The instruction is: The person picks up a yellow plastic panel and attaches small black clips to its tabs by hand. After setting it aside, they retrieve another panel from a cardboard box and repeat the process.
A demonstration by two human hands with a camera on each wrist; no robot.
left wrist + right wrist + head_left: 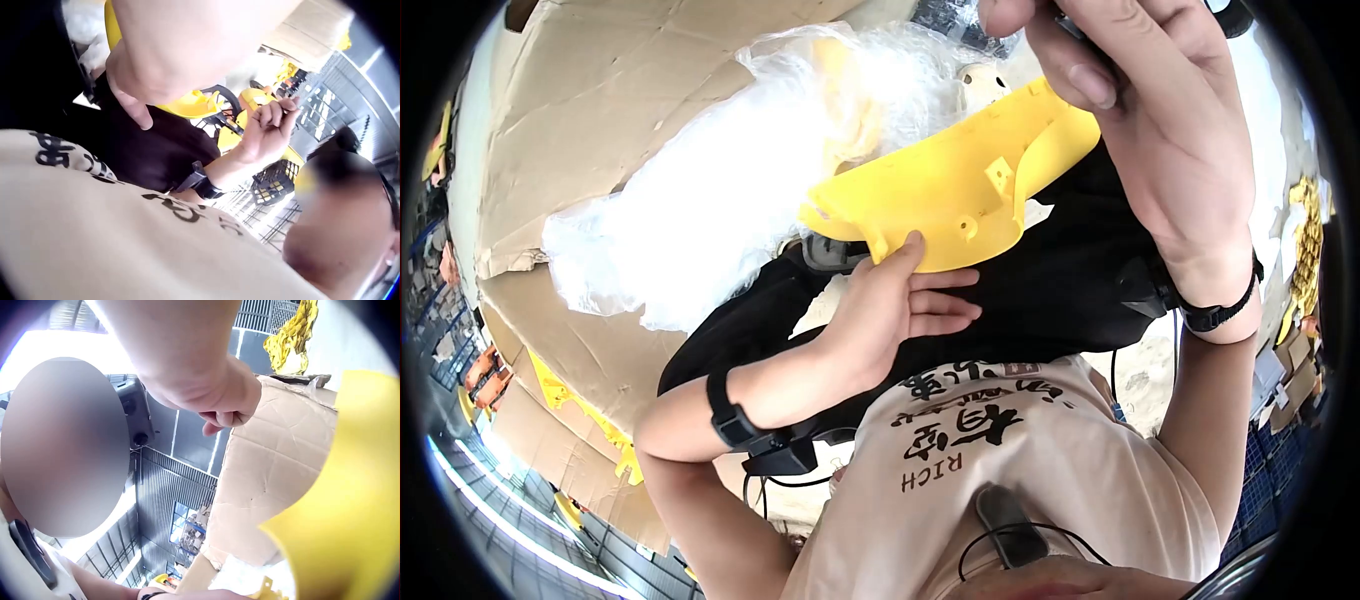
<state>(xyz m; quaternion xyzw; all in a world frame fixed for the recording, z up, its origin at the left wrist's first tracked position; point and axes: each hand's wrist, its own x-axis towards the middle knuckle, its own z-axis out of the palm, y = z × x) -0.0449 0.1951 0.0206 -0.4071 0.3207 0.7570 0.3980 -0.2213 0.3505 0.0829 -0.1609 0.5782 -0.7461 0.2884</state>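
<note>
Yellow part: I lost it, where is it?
Head view, upper centre: the yellow part, gripped from below by the left hand, right hand at its right end.

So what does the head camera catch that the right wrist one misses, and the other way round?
Only the head view: the left hand holding the yellow part by its lower edge, clear wrap, a dark tool in the right hand. Only the right wrist view: a black box on a dark wall. Both: the yellow part, cardboard, the curled right hand.
</note>
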